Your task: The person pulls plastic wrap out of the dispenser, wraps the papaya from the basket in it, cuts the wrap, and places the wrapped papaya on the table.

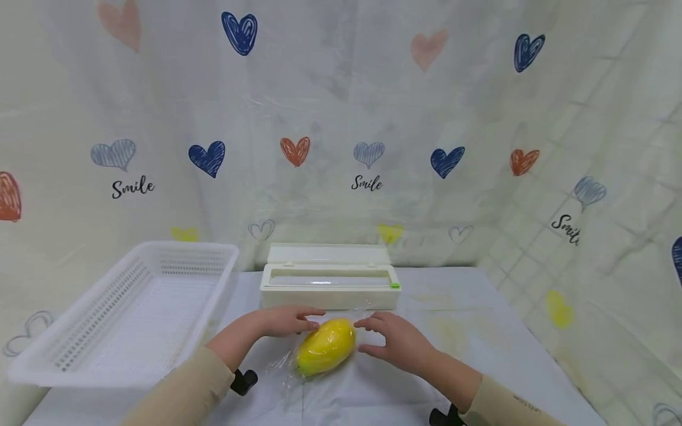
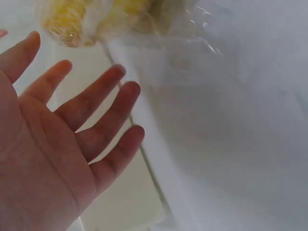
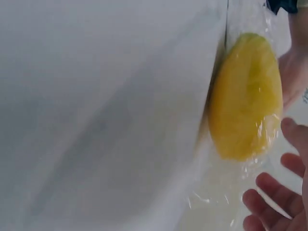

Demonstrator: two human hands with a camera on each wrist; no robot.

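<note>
A yellow mango-like fruit, greenish at one end, lies on the table wrapped in clear plastic film. Loose film spreads out at its lower left. To the left, my left hand reaches over the fruit's upper edge, its fingers spread and relaxed in the left wrist view. On the other side, my right hand has its thumb and fingers apart, with the fingertips close to the wrapped fruit. Whether either hand touches the film, I cannot tell. Behind the fruit stands a white cling film box, its lid raised.
A white perforated plastic basket stands at the left of the table. White cloth covers the tabletop. A curtain printed with hearts hangs behind and along the right side.
</note>
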